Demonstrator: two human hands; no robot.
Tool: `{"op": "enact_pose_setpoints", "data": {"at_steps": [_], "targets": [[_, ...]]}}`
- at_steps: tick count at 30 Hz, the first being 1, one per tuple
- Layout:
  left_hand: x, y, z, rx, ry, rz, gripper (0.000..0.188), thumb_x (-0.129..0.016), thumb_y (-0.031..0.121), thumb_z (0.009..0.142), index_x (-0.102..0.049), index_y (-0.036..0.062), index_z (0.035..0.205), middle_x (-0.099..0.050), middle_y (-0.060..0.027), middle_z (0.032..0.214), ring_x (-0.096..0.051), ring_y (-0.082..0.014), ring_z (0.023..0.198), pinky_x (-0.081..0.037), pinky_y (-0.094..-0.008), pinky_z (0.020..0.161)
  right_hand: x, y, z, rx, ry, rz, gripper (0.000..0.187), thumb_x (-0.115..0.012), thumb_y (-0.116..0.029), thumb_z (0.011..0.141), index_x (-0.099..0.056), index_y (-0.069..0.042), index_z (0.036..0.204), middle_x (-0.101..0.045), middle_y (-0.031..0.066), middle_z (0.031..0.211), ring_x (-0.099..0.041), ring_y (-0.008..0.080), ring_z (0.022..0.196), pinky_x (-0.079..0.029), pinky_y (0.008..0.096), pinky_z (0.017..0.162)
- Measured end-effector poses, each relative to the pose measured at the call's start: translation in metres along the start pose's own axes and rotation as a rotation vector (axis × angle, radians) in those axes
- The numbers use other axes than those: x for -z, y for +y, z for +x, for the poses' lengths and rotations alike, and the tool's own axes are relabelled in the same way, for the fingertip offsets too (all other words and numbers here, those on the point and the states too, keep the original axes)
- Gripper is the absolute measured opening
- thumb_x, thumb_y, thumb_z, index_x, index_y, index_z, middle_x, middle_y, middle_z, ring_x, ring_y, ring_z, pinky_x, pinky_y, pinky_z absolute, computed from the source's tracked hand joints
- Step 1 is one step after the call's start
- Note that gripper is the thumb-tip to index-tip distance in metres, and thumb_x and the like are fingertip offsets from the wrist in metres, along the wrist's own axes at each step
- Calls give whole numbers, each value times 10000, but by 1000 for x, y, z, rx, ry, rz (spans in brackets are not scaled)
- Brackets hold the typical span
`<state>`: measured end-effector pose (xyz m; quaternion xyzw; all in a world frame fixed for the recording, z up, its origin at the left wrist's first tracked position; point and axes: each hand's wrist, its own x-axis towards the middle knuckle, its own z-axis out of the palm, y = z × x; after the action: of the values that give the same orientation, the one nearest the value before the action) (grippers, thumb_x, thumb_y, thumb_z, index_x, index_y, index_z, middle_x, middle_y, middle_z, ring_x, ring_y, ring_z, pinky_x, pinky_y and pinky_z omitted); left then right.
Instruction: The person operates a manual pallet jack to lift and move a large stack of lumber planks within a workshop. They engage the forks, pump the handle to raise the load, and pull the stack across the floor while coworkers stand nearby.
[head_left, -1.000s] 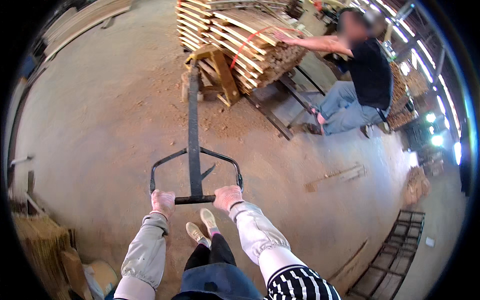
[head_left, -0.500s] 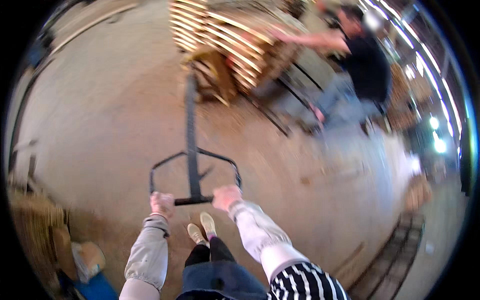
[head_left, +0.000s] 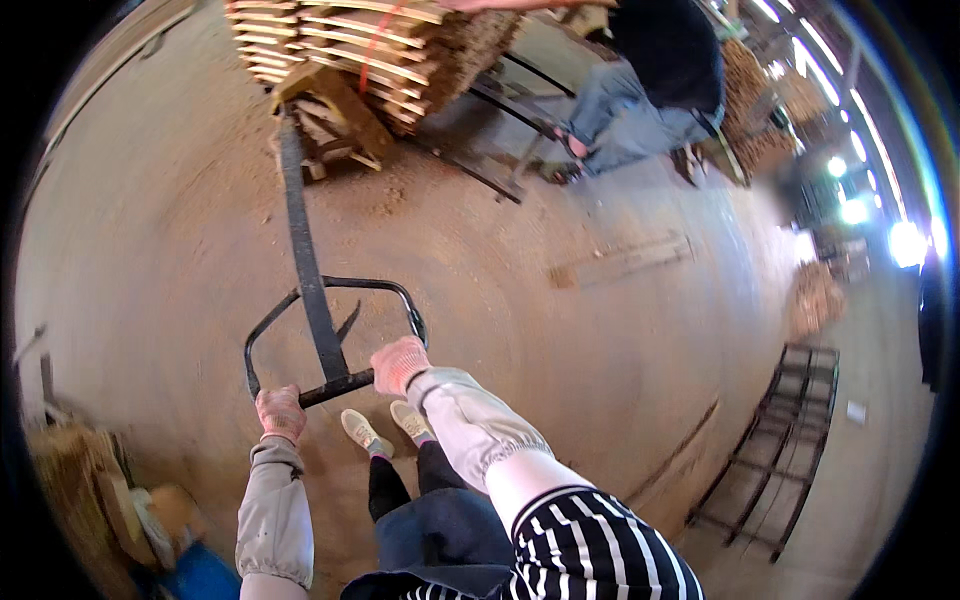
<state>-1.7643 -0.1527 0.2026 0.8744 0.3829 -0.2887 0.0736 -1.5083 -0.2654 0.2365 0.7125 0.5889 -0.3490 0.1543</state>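
Note:
My left hand (head_left: 281,413), in a pinkish knit glove, grips the left end of the crossbar of a black metal pull handle (head_left: 318,300). The crossbar's right end is held by my gloved right hand (head_left: 400,366). From the handle's bent frame a long flat bar runs away from me to a wooden support (head_left: 340,106) under a load. That load is a tall stack of thin wooden boards (head_left: 350,38) at the top, bound with a red strap. My fingers are wrapped round the bar on both sides.
Beyond the load's right side a person (head_left: 650,110) in a dark top and jeans stoops, one arm along the boards. A black metal rack (head_left: 775,450) lies at the right. Bundled wood (head_left: 75,470) and a blue item (head_left: 200,575) are at the lower left.
My view has swung, so the load, handle and co-worker appear farther left, with the load and co-worker higher too. Both hands stay on the crossbar, and my feet have shifted.

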Motion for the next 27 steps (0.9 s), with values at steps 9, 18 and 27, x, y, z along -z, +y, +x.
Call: {"op": "enact_pose_setpoints", "data": {"at_steps": [9, 18, 27], "targets": [[6, 8, 2, 21, -52, 94, 160, -678, 222, 854, -751, 202, 994, -777, -38, 967, -748, -242, 980, -494, -381, 878, 28, 3, -13, 2, -34, 14, 313, -576, -233, 877, -801, -100, 1050, -777, 135, 1060, -751, 297, 1026, -578, 448, 857], [-13, -11, -6, -13, -61, 85, 107, -659, 218, 856, -763, 203, 878, -781, -24, 897, -764, -211, 894, -494, -372, 805, 33, -10, -3, 17, -51, 13, 318, -586, -251, 839, -803, -79, 995, -771, 164, 1001, -756, 325, 975, -575, 458, 814], [-16, 1, 27, -142, 182, -200, 46, -673, 259, 829, -694, 220, 819, -678, -13, 802, -665, -231, 855, -444, -379, 843, -8, 26, 10, -109, 89, 63, 310, -615, -301, 820, -806, -120, 985, -767, 171, 935, -763, 332, 896, -573, 479, 734]]}}
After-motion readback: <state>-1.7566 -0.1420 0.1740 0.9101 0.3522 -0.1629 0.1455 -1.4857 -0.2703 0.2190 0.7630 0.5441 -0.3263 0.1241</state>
